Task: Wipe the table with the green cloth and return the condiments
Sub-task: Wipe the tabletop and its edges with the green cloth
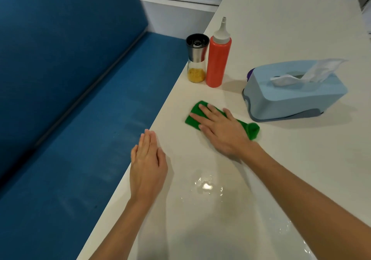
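Squeeze bottle [218, 58] on desk [281, 28]; shaker [196, 58] touching its left; tissue box [289, 91] right; cloth [220, 119] in front.

No legible text, label or number on anything here.

One head-worn camera is looking forward and down, close above the white surface [281, 38]. It is facing along the surface edge toward the tissue box [291, 93], with a blue bench [80, 99] lying left of that box.
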{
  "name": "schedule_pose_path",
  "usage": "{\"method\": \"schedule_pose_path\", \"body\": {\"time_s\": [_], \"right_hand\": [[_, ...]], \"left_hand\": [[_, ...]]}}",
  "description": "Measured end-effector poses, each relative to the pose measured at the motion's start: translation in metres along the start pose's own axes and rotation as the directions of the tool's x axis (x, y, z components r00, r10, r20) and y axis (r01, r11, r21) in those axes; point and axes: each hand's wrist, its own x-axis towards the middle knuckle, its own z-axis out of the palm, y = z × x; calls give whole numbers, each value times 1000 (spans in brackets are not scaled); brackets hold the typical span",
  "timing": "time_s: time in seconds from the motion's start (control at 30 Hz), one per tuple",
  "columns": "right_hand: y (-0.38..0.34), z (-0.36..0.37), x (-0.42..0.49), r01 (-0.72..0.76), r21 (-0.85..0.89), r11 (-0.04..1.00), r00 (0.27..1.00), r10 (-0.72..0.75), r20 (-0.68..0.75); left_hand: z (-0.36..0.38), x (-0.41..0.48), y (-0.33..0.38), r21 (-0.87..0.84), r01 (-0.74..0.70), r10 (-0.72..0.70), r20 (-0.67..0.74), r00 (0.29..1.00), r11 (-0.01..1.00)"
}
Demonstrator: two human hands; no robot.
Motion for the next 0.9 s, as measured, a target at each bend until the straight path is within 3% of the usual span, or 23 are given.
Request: {"method": "schedule_pose_path", "body": {"time_s": [0.13,0.27,0.43,0.6,0.77,0.83,0.9], "right_hand": [[-43,14,52,-105,-14,994,994,105,-16],[-88,23,46,26,-20,999,1000,-26,-11],[-51,20,-34,152,15,988,988,-151,-24],[4,5,-42,-8,-16,1000,1000,7,-13],[-23,13,24,-240,8,971,967,240,-87],[-51,19,34,-234,28,972,968,235,-81],[-72,21,25,-126,12,992,990,127,-67]], "left_hand": [[1,1,2,13,6,-6,6,1000,1000],[-1,1,1,-11,8,-8,11,1000,1000],[-1,0,0,-34,0,0,8,1000,999],[0,0,0,4,-5,5,1,1000,1000],[0,1,3,25,-4,4,12,1000,1000],[0,2,1,11,3,-3,10,1000,1000],[0,2,-1,2,-8,8,7,1000,1000]]}}
